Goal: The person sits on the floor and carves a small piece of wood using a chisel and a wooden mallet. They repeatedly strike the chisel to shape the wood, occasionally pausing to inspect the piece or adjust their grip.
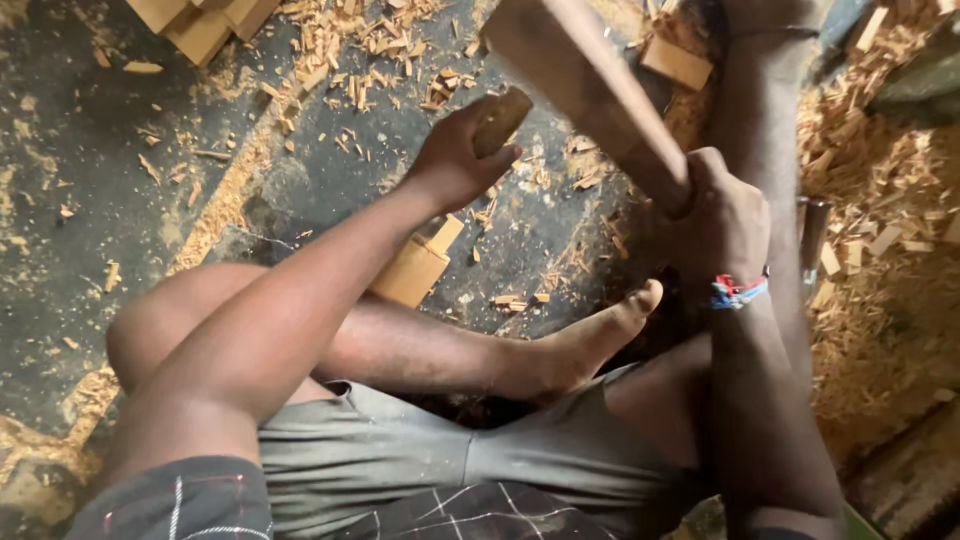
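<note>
My left hand (455, 160) grips a small wooden piece (500, 120), held upright above the dark floor. My right hand (720, 215) is closed around the handle of a big wooden mallet (585, 85) that is raised above the piece, its head near the top of the view. A woven bracelet (738, 290) circles my right wrist. I sit on the floor with my legs folded, one bare foot (600, 335) pointing right beneath the hands.
A light wooden block (412, 268) lies on the floor under my left forearm. More blocks (200, 25) are stacked at the top left. Wood chips (370, 45) and shavings (880, 180) litter the floor, thickest on the right. A metal tool (812, 235) stands by my right hand.
</note>
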